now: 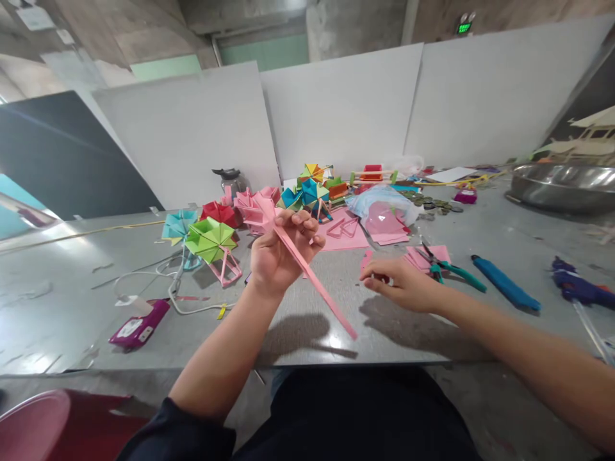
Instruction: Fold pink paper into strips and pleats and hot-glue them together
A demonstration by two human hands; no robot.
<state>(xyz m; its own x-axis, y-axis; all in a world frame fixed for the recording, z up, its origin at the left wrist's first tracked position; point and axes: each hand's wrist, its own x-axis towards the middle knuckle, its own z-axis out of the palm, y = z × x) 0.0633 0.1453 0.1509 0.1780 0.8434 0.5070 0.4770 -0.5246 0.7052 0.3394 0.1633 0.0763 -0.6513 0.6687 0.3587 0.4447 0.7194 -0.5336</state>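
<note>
My left hand (281, 246) is raised above the grey table (72, 307) and grips a pink folded paper pinwheel (259, 214) with a long pink paper stick (317, 288) that slants down to the right. My right hand (401, 282) rests low on the table to the right, fingers pinched together around a small reddish piece that is mostly hidden. Loose pink paper pieces (423, 256) lie just beyond that hand.
Finished paper pinwheels, green (209, 238), teal (179, 224), red (218, 211) and multicoloured (312, 186), stand at the back. Pliers (451, 267), a blue cutter (504, 283), a purple glue gun (579, 287), a magenta box (139, 325), a plastic bag (379, 203) and a metal bowl (562, 186) also sit here.
</note>
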